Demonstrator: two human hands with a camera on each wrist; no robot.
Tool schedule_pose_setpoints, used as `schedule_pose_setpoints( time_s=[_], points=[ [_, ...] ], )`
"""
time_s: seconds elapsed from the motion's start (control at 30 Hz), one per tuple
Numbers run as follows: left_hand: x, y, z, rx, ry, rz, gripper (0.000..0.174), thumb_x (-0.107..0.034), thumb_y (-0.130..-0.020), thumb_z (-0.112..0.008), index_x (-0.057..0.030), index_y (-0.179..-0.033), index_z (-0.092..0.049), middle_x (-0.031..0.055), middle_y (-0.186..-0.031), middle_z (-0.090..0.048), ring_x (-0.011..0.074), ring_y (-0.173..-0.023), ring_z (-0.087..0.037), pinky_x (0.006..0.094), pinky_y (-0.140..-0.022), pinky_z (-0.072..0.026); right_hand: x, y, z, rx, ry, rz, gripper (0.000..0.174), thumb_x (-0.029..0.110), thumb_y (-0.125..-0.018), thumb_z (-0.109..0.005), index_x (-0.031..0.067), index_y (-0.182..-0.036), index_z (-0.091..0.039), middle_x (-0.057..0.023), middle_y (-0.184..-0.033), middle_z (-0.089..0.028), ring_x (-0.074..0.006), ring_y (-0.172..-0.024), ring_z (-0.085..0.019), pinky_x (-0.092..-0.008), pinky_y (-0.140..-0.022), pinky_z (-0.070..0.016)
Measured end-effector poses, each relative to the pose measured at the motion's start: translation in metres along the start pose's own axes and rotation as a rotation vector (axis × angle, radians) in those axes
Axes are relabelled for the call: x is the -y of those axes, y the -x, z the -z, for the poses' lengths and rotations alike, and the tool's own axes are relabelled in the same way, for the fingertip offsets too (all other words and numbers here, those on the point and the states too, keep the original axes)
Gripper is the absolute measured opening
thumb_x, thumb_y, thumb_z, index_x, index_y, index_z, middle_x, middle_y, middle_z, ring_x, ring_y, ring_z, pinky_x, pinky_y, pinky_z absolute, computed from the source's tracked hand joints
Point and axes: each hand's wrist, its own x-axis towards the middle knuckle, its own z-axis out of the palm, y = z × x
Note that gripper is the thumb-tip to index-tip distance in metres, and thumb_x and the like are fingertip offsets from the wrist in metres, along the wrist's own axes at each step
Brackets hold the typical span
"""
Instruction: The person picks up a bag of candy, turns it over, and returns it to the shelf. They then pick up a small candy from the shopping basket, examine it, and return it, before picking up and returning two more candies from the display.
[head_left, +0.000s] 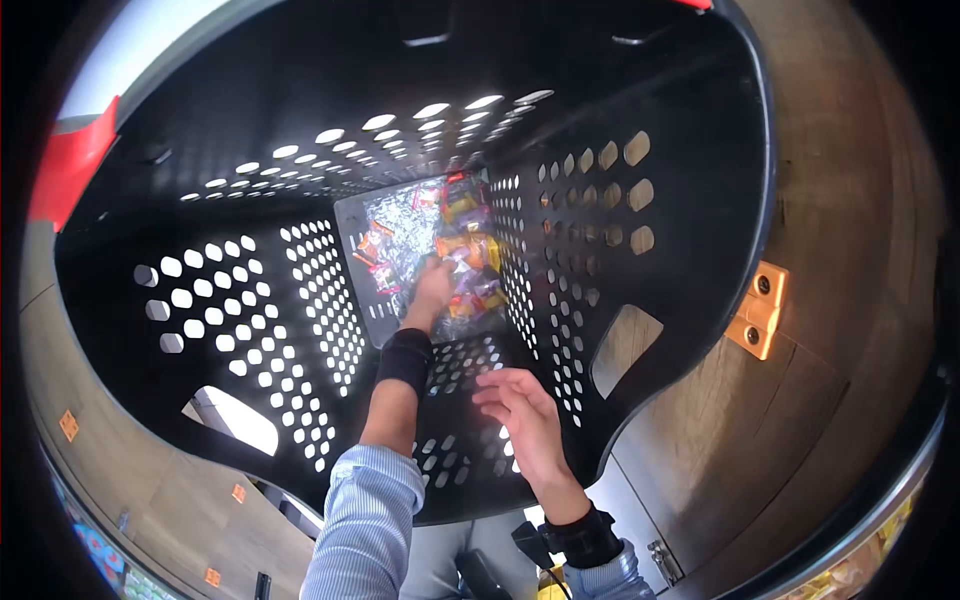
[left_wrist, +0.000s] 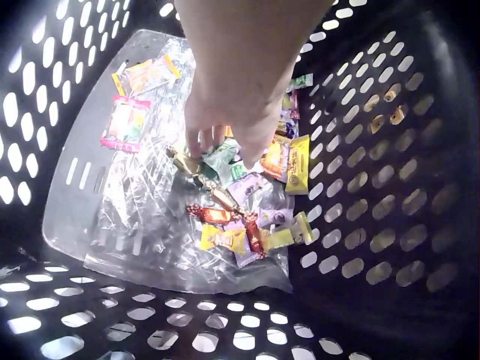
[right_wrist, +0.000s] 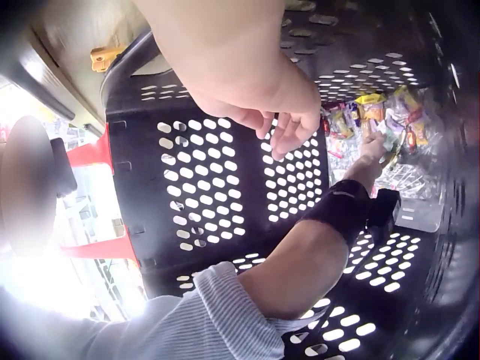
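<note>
Fingers of left hand [head_left: 432, 288] around 1 green wrapper [left_wrist: 220, 161], right hand [head_left: 528, 418] loose

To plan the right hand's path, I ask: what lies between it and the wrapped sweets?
In the head view, the basket's perforated wall shows between the right hand and the wrapped sweets, with clear plastic beside the sweets.

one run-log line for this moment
left hand: at wrapped candies, grip unclear | right hand: holding nothing | black basket: candies, clear plastic inside
</note>
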Motion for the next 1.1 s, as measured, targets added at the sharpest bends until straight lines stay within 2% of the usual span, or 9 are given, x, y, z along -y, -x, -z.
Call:
schedule_pose_setpoints(
  time_s=[0.03,0.27,0.47,0.6,0.63,0.77,0.83,0.97,1.1],
  points=[
    [-0.011,0.005,0.007,-0.036,0.047,-0.015,0.024,-0.004,-0.070,-0.049,-0.0060,-0.091,-0.058,0.0205,-0.094,-0.049,0.0363,-0.088,-0.051,0.0401,-0.078,-0.0413,0.000,0.000,0.001,0.000,-0.003,-0.005,0.017,0.006,-0.084,-0.041,-0.0002,-0.097,-0.049,-0.0122,-0.099,-0.054,-0.0180,-0.085,-0.055,-0.0264,-0.074,-0.0422],
    [-0.026,0.004,0.014,-0.053,0.051,0.112,0.025,-0.004,-0.075,-0.045,-0.0055,-0.098,-0.055,0.0225,-0.097,-0.045,0.0388,-0.082,-0.052,0.0419,-0.074,-0.0431,0.001,0.000,0.001,0.029,0.017,-0.015,0.017,0.005,-0.085,-0.040,-0.0009,-0.097,-0.049,-0.0128,-0.099,-0.055,-0.0179,-0.085,-0.055,-0.0268,-0.075,-0.0423],
    [-0.014,0.001,0.000,-0.168,0.089,0.173,0.021,0.003,-0.064,-0.054,-0.0091,-0.081,-0.051,0.0180,-0.093,-0.041,0.0379,-0.082,-0.050,0.0405,-0.074,-0.0423,0.001,0.001,0.003,0.026,0.036,0.005,0.017,0.007,-0.085,-0.040,-0.0006,-0.097,-0.049,-0.0124,-0.098,-0.055,-0.0179,-0.085,-0.055,-0.0272,-0.075,-0.0423],
    [0.002,0.009,-0.012,-0.312,0.143,0.041,0.022,0.005,-0.062,-0.052,-0.0076,-0.080,-0.051,0.0146,-0.089,-0.040,0.0307,-0.067,-0.047,0.0342,-0.068,-0.0435,0.001,0.013,0.003,0.014,0.029,0.014,0.017,0.007,-0.085,-0.040,-0.0004,-0.097,-0.049,-0.0121,-0.097,-0.055,-0.0179,-0.084,-0.055,-0.0275,-0.075,-0.0424],
    [0.001,0.019,-0.007,-0.407,0.023,-0.083,0.017,0.000,-0.066,-0.053,-0.0060,-0.081,-0.046,0.0094,-0.079,-0.041,0.0215,-0.060,-0.042,0.0307,-0.057,-0.0422,-0.002,0.018,0.004,0.014,0.031,0.023,0.017,0.007,-0.085,-0.040,-0.0002,-0.098,-0.049,-0.0121,-0.097,-0.055,-0.0181,-0.084,-0.055,-0.0276,-0.075,-0.0428],
    [-0.012,0.041,0.021,-0.257,0.967,0.382,0.017,-0.015,-0.076,-0.052,-0.0064,-0.081,-0.038,0.0040,-0.065,-0.040,0.0126,-0.057,-0.040,0.0259,-0.044,-0.0356,0.007,0.053,-0.007,0.011,0.011,0.006,0.018,0.007,-0.085,-0.041,0.0006,-0.099,-0.050,-0.0121,-0.098,-0.055,-0.0179,-0.084,-0.055,-0.0277,-0.074,-0.0437],
    [-0.026,0.065,0.042,-0.243,0.679,0.312,0.014,-0.007,-0.074,-0.048,-0.0029,-0.087,-0.047,0.0191,-0.082,-0.045,0.0311,-0.074,-0.047,0.0376,-0.064,-0.0403,0.016,0.076,-0.017,0.025,0.001,0.004,0.018,0.008,-0.085,-0.041,0.0009,-0.099,-0.050,-0.0120,-0.098,-0.055,-0.0178,-0.084,-0.055,-0.0280,-0.074,-0.0437],
    [-0.049,0.105,0.082,-0.242,0.500,0.198,0.024,-0.005,-0.075,-0.045,-0.0042,-0.098,-0.052,0.0271,-0.093,-0.049,0.0417,-0.083,-0.051,0.0435,-0.074,-0.0435,0.038,0.129,-0.038,0.055,-0.009,0.036,0.017,0.008,-0.085,-0.041,0.0014,-0.099,-0.050,-0.0116,-0.098,-0.055,-0.0176,-0.084,-0.055,-0.0282,-0.074,-0.0439],
    [-0.141,0.183,0.188,-0.181,0.055,-0.017,0.026,-0.004,-0.075,-0.044,-0.0046,-0.099,-0.052,0.0280,-0.094,-0.049,0.0433,-0.083,-0.052,0.0449,-0.073,-0.0443,0.061,0.189,-0.056,0.076,-0.008,0.086,0.017,0.008,-0.085,-0.041,0.0027,-0.098,-0.050,-0.0103,-0.098,-0.056,-0.0162,-0.083,-0.055,-0.0267,-0.074,-0.0436]
  ],
)
